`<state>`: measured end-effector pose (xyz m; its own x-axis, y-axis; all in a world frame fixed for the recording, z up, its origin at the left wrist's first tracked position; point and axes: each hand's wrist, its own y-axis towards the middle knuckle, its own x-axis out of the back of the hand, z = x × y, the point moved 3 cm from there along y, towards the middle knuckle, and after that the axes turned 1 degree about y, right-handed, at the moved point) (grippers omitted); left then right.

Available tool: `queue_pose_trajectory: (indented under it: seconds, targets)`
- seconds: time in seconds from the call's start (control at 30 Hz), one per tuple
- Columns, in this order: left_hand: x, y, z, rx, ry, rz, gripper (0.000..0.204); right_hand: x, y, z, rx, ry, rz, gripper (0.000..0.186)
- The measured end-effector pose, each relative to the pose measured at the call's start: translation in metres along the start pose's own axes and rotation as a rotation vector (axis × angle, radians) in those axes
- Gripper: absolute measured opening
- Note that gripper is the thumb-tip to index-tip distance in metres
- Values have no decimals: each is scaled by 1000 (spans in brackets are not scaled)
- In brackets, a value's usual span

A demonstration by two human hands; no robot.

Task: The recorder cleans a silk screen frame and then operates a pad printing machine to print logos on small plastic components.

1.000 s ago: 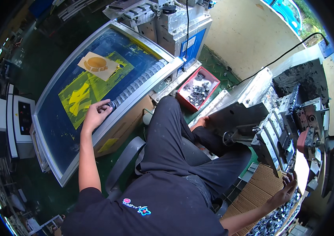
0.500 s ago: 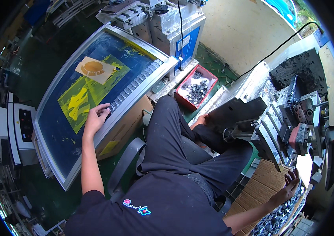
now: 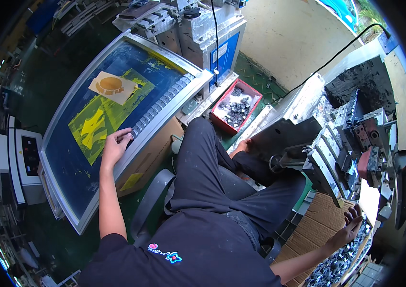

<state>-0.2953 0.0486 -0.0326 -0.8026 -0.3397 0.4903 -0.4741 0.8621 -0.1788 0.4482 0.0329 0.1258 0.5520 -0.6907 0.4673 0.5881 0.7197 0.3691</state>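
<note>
My left hand [image 3: 114, 149] rests at the near end of a row of small grey pieces [image 3: 155, 109] lined up along the right edge of a framed screen [image 3: 62, 165]. Its thumb and fingers pinch the last piece, mostly hidden by the fingertips. My right hand [image 3: 348, 231] hangs over a cardboard box of small black and silver parts [image 3: 330, 268], beside the machine. Its fingers are loosely bent and apart, with nothing visible in them. A tan paper patch [image 3: 112, 87] lies on the screen's blue and yellow surface.
To the right stands a metal machine [image 3: 332, 162] with clamps and a handwheel [image 3: 276, 163]. A red box [image 3: 236, 106] of small dark parts sits ahead on the floor side. My crossed legs [image 3: 208, 167] fill the middle. A black cable [image 3: 327, 64] runs overhead to the right.
The fingers of my right hand have bent and shifted slightly. My left hand stays at the near end of the row. The whole view has shifted a little.
</note>
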Motion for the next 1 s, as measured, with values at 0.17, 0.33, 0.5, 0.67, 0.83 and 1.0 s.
queue_pose_trajectory:
  seconds: [0.17, 0.33, 0.5, 0.67, 0.83, 1.0]
  targets:
    - [2, -2, 5, 25, -26, 0, 31, 34, 10, -30, -72, -102, -76, 40]
    - [7, -1, 3, 23, 107, -63, 31, 143, 18, -146, -170, -715, 88, 32]
    - [8, -1, -27, -105, 369, -389, 30, 144, -8, -148, -197, -742, 107, 32]
    - [-44, 6, -112, -301, 154, -444, 31, 153, -7, -168, -78, -710, -30, 19]
    - [-149, -33, -238, -683, -115, -138, 11, 118, 6, -139, -158, -657, -122, 14]
    - [-245, -87, -321, -891, -374, 470, 14, 118, -5, -134, -193, -645, -242, 26]
